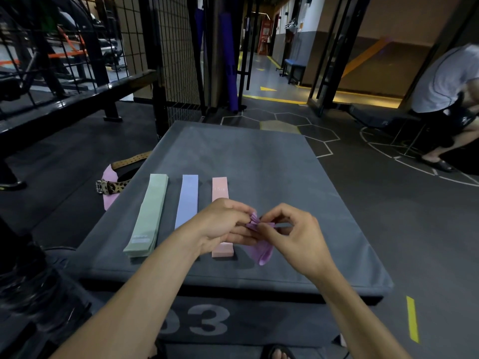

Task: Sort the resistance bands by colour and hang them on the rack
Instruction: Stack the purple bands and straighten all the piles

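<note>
Both hands meet over the near half of the grey padded counter (259,156). The left hand (223,224) and the right hand (290,229) each pinch the bunched top of a purple band (260,251) between thumb and fingertips, fingers curled in. The band's loose end droops from them towards the counter, just right of the pink band (222,251).

It looks thin, light and limp (it crumples into pleats where pinched), so it should stretch and fold rather than keep a shape. Holding it at two spread points would flatten it best.

Left of the pink band lie a blue band (187,200) and then a green stack (149,216), all flat and parallel. Further left, off the counter's edge, sits a leopard-print belt (111,186) over something pink.
</note>
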Demonstrator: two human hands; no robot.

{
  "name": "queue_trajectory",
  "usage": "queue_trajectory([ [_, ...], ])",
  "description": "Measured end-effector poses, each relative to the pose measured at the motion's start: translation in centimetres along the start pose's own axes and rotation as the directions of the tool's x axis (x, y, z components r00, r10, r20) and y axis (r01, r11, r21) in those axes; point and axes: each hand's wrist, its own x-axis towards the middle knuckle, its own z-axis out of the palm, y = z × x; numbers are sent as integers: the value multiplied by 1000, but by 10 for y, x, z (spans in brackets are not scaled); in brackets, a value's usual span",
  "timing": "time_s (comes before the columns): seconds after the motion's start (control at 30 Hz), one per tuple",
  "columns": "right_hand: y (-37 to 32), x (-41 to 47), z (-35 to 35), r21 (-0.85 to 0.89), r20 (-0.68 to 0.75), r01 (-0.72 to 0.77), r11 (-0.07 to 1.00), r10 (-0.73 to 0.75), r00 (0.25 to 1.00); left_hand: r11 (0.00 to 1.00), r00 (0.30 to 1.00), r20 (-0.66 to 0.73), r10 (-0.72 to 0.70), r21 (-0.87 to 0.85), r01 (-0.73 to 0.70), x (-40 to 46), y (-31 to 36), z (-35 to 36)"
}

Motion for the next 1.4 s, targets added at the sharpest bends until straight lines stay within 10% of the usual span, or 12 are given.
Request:
queue_trajectory([
  [0.5,4,3,8,70,10,-69,995,68,998,1000,1000,-7,8,9,-8,-6,2,-2],
  [1.03,16,12,-6,-309,106,365,878,-350,931,989,999,-20,-51,-140,47,-8,9,-7],
  [1.3,4,37,-18,9,-42,41,999,-41,998,950,959,-197,205,275,-146,-2,8,-14],
  [1.4,0,48,-23,205,1,-70,976,71,997,925,958,-35,286,271,-266,3,3,-14],
])
